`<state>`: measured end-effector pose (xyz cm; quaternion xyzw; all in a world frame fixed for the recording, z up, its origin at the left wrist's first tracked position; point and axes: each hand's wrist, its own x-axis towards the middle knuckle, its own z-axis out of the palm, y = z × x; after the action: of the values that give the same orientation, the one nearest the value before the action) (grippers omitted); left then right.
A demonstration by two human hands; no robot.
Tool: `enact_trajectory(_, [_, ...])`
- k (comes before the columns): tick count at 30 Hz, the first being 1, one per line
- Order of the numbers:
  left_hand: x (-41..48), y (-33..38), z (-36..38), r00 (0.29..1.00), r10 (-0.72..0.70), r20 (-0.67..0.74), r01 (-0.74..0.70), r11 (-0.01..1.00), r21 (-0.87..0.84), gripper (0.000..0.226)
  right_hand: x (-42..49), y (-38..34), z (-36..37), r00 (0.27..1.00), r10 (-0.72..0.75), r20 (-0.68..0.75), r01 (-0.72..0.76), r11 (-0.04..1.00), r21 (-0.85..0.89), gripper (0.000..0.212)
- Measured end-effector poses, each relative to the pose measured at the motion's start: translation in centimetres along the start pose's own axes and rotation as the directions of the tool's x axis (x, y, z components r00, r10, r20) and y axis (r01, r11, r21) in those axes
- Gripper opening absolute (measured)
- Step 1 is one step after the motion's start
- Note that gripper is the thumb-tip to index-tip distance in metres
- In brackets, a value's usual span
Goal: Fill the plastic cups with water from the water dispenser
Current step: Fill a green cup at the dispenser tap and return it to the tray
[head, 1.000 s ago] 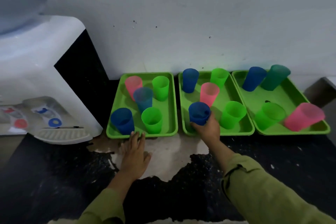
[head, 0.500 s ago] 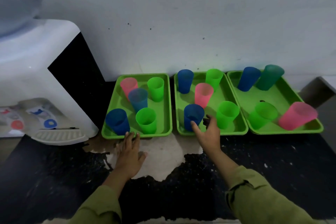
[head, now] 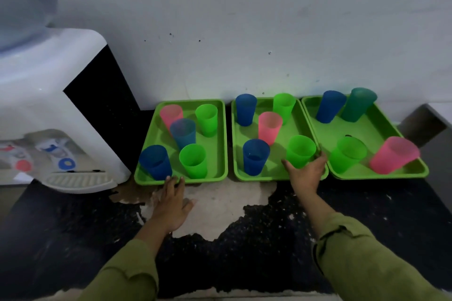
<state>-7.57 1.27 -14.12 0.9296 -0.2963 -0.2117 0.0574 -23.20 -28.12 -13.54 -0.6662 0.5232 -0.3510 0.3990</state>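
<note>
Three green trays hold several plastic cups in blue, green and pink. My right hand (head: 305, 172) is at the front of the middle tray (head: 264, 176), thumb and fingers spread around the base of a green cup (head: 301, 150) without clearly gripping it. Just left of it stands a blue cup (head: 255, 156) with some water in it. My left hand (head: 172, 203) lies flat on the counter, fingertips touching the front rim of the left tray (head: 210, 178). The white water dispenser (head: 49, 105) stands at the left, with red and blue taps above its drip tray (head: 78, 179).
The right tray (head: 381, 175) overlaps the middle tray's right edge and carries several cups, including a pink cup (head: 393, 155) at its front right. A wall runs close behind the trays. The black counter has a worn pale patch (head: 220, 208) in front of the trays.
My right hand let go of the blue cup in the middle tray and moved right to the green cup beside it. My left hand stayed flat on the counter.
</note>
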Motion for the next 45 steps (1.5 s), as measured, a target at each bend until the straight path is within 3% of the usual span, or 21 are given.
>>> enact_trajectory(10, [-0.4, -0.3, -0.4, 0.999, 0.035, 0.020, -0.035, 0.999, 0.000, 0.072, 1.6, -0.2, 0.1, 1.000, -0.015, -0.009, 0.015, 0.999, -0.029, 0.087])
enact_trajectory(19, [-1.2, -1.4, 0.3, 0.989, 0.134, -0.062, -0.140, 0.984, -0.110, 0.071, -4.8, -2.2, -1.8, 0.955, -0.281, -0.097, 0.284, 0.958, 0.025, 0.082])
enact_trajectory(27, [-2.9, -4.2, -1.5, 0.931, 0.324, -0.170, -0.366, 0.830, -0.420, 0.062, -13.0, -4.5, 1.3, 0.926, -0.376, -0.020, 0.376, 0.925, 0.060, 0.084])
enact_trajectory(32, [-3.9, -8.0, -3.3, 0.875, 0.434, -0.214, -0.483, 0.756, -0.441, 0.060, -19.6, -7.0, 6.2, 0.907, -0.409, 0.102, 0.401, 0.912, 0.087, 0.078])
enact_trajectory(39, [-3.3, -15.0, -6.6, 0.842, 0.413, -0.346, -0.539, 0.666, -0.516, 0.079, -27.4, -12.3, 13.7, 0.848, -0.440, 0.294, 0.418, 0.898, 0.138, 0.075])
enact_trajectory(45, [-3.2, -20.4, -8.2, 0.860, 0.335, -0.384, -0.510, 0.585, -0.630, 0.067, -32.4, -15.5, 19.2, 0.809, -0.451, 0.378, 0.414, 0.893, 0.178, 0.072])
